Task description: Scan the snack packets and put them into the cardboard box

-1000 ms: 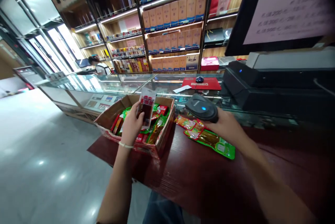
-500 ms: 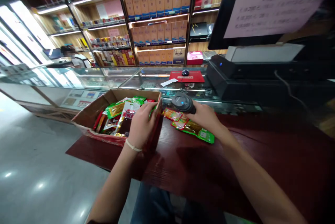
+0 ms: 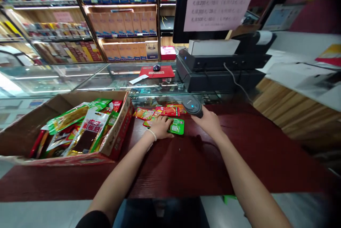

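Note:
My right hand (image 3: 210,123) is closed round the handle of a black barcode scanner (image 3: 192,105), its head raised above the table with a small blue light showing. My left hand (image 3: 160,128) lies over a green snack packet (image 3: 177,126), fingers apart and touching it; part of the packet is hidden beneath the palm. Just beyond the fingers, several red and orange snack packets (image 3: 170,110) lie flat on the dark red table (image 3: 186,164). To the left, an open cardboard box (image 3: 117,137) holds a heap of snack packets, among them a white-topped bag (image 3: 92,128).
Behind the table runs a glass display counter (image 3: 96,75) with a mouse (image 3: 156,68) on a red mat (image 3: 169,72). A monitor with a pink notice (image 3: 218,4) stands above a black cash drawer (image 3: 213,80). Shelves with boxes (image 3: 122,22) line the back.
My left hand has left the box's right side and moved onto the packets on the table. My right hand still holds the scanner. The view has turned right.

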{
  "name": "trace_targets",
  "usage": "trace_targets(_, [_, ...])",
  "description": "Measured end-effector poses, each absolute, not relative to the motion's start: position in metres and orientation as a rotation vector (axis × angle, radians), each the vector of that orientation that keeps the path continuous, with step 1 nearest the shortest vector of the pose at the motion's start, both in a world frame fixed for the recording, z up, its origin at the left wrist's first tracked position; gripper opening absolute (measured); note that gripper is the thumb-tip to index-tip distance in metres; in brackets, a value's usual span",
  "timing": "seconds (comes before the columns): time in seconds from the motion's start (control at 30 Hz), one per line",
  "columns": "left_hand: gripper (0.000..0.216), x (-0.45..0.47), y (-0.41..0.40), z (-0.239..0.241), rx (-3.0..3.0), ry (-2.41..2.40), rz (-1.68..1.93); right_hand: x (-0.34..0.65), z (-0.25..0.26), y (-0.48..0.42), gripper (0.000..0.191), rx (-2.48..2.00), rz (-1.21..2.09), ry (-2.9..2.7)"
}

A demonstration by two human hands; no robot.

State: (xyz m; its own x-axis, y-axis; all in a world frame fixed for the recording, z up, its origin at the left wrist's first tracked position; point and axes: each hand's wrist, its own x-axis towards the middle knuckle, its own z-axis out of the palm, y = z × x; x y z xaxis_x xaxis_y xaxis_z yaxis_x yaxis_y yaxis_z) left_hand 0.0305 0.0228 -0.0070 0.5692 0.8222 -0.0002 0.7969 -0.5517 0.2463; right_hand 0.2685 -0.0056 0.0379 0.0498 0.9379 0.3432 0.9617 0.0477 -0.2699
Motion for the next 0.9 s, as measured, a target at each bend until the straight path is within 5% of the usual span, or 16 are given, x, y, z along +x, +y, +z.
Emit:
trace_targets(0.3, [0.030, 0.033, 0.021, -0.025, 2.694, 1.334, 0.558, 0.278, 0.006, -0.007, 0.039, -1.903, -0.150, -1.836])
trace_targets(0.63, [0.030, 0.018, 0.027, -0.028, 1.830, 1.332, 1.628, 0.276, 0.003, -0.012, 0.044, -1.910, -0.170, -1.643])
trace_targets(0.9, [0.015, 0.020, 0.050, -0.044, 0.808, 0.920, 1.692, 0.270, 0.007, -0.019, 0.041, -1.840, -0.119, -1.691])
